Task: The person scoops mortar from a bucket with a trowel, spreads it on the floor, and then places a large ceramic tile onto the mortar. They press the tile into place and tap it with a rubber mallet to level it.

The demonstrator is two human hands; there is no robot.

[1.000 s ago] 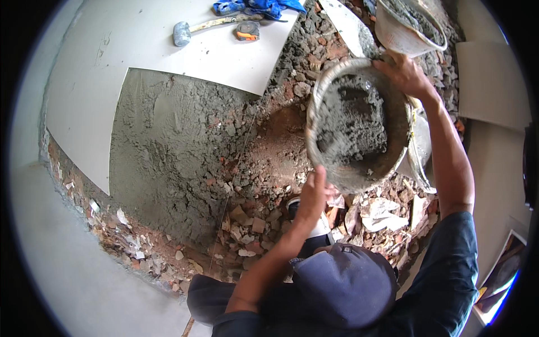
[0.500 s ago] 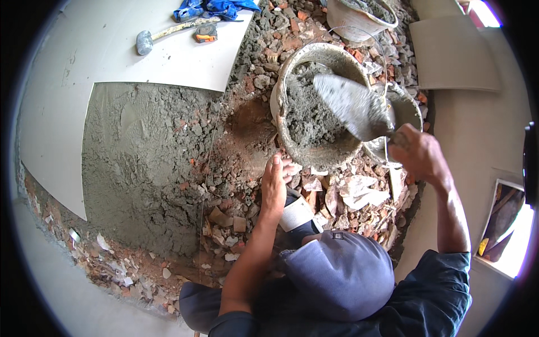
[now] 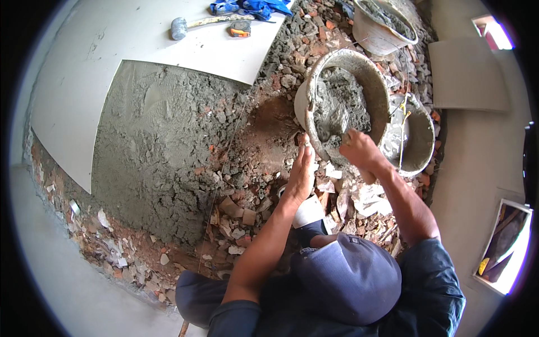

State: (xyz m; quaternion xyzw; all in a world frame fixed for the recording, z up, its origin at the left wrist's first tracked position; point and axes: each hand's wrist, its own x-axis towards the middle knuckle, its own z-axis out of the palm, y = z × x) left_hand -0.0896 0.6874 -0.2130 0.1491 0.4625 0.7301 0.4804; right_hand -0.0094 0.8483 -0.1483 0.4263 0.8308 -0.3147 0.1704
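Over the bucket rim [image 3: 309,106] (left hand [image 3: 302,173] outside), the right hand [image 3: 362,153] reaches in.

Trowel [image 3: 337,117] in bucket [image 3: 377,89] of grey mortar [image 3: 349,90]

Rough, matt residue [image 3: 311,80] crusts the plastic-looking bucket [image 3: 378,92]; the mortar [image 3: 351,92] inside is lumpy with a damp sheen. The pale tiling [image 3: 76,104] is smooth, the spread mortar [image 3: 154,149] grainy, the rubble [image 3: 247,216] coarse. The mallet [image 3: 209,22] has a matt, rubber-like head [image 3: 179,28] and worn wooden handle [image 3: 224,19]; the cap [image 3: 351,281] is matt fabric.
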